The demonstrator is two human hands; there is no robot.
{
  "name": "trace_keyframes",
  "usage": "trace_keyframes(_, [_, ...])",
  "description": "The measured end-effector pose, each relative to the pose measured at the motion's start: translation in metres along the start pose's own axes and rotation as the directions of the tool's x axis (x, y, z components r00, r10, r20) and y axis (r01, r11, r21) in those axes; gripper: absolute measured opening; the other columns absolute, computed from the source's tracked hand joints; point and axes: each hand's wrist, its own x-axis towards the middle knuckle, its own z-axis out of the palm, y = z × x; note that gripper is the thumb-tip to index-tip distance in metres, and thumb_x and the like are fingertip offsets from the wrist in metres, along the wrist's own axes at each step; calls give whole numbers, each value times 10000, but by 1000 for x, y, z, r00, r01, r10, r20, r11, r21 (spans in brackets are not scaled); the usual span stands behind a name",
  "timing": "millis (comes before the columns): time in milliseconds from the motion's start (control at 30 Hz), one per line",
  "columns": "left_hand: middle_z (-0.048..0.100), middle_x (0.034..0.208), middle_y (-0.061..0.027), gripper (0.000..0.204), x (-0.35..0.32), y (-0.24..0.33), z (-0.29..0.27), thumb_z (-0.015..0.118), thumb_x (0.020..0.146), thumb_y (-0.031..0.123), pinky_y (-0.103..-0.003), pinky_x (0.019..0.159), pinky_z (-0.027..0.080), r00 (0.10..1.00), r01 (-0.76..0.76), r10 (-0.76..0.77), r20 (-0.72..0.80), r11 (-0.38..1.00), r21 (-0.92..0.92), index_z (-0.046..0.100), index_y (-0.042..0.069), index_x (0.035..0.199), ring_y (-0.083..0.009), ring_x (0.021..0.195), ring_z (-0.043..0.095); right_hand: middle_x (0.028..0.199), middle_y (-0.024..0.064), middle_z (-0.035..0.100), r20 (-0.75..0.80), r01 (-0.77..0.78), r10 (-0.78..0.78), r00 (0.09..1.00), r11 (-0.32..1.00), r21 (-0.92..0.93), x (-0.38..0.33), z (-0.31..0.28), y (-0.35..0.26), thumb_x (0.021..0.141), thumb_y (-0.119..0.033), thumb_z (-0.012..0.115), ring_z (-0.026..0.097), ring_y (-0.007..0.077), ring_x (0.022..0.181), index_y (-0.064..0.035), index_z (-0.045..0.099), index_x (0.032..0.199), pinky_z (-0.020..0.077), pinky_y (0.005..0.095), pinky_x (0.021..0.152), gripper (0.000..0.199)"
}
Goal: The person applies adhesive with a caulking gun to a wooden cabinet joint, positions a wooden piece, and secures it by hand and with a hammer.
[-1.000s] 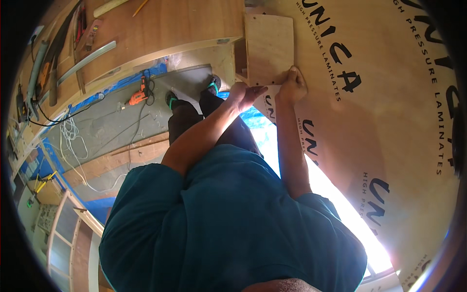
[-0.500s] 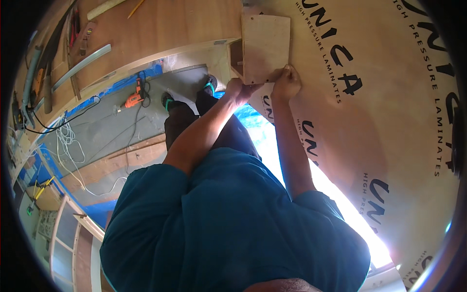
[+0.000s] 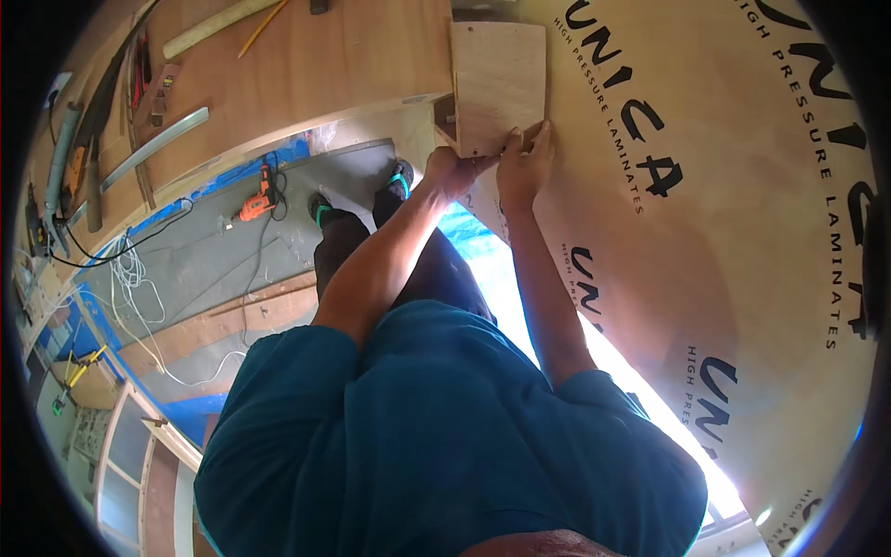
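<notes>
A small pale plywood panel [image 3: 499, 84] lies at the top middle, forming the top of a box-like wooden piece with an open side [image 3: 445, 121] at its left. My left hand [image 3: 450, 174] is closed at the panel's near left corner, with a finger or thin item reaching right along the near edge; what it holds is hidden. My right hand [image 3: 525, 172] pinches the near edge close to the right corner, its fingertips on the panel. The two hands are a short way apart.
A large printed laminate sheet [image 3: 640, 251] fills the right. On the wooden worktop [image 3: 334, 56] at the left lie a pencil [image 3: 263, 28], a metal strip [image 3: 156, 148], a handsaw [image 3: 100, 93] and other tools. An orange power drill [image 3: 258, 195] and white cable [image 3: 130, 274] lie on the floor.
My right hand has slid left along the panel's near edge, closer to my left hand. My left hand stays at the left corner. The whole view has shifted slightly.
</notes>
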Motion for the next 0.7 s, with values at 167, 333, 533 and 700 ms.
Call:
trace_keyframes(167, [424, 1480, -271, 437, 9, 7, 8, 305, 1103, 190, -572, 1130, 462, 996, -84, 81, 27, 992, 97, 362, -39, 1471, -425, 1358, 461, 1370, 397, 474, 72, 64, -53, 996, 985, -160, 7, -7, -14, 951, -372, 613, 500, 535, 1265, 70, 395, 1476, 440, 515, 1059, 719])
trace_keyframes(333, [500, 1411, -248, 406, -2, -4, 35, 279, 1110, 193, -555, 1090, 512, 968, -180, 206, -147, 969, 171, 447, -36, 1400, -401, 1280, 545, 1370, 375, 495, 163, 90, -64, 985, 983, -158, 9, -19, -5, 951, -384, 614, 504, 513, 1278, 121, 411, 1437, 439, 508, 1069, 730])
trace_keyframes(533, [552, 1336, -227, 332, 14, 1, 8, 355, 1087, 136, -545, 1033, 563, 929, -277, 324, -180, 929, 244, 495, -30, 1338, -386, 1215, 594, 1303, 291, 568, 59, 157, -155, 986, 987, -24, 2, -18, -5, 911, -293, 697, 564, 439, 1215, 102, 485, 1393, 456, 475, 1033, 658])
trace_keyframes(700, [585, 1242, -199, 320, -4, -9, 17, 460, 985, 25, -540, 963, 585, 824, -332, 468, -320, 856, 396, 496, -21, 1300, -360, 1124, 635, 1309, 274, 567, 30, 133, -132, 991, 990, -51, -1, -15, 6, 875, -218, 727, 555, 410, 1239, 88, 507, 1379, 459, 457, 1036, 629])
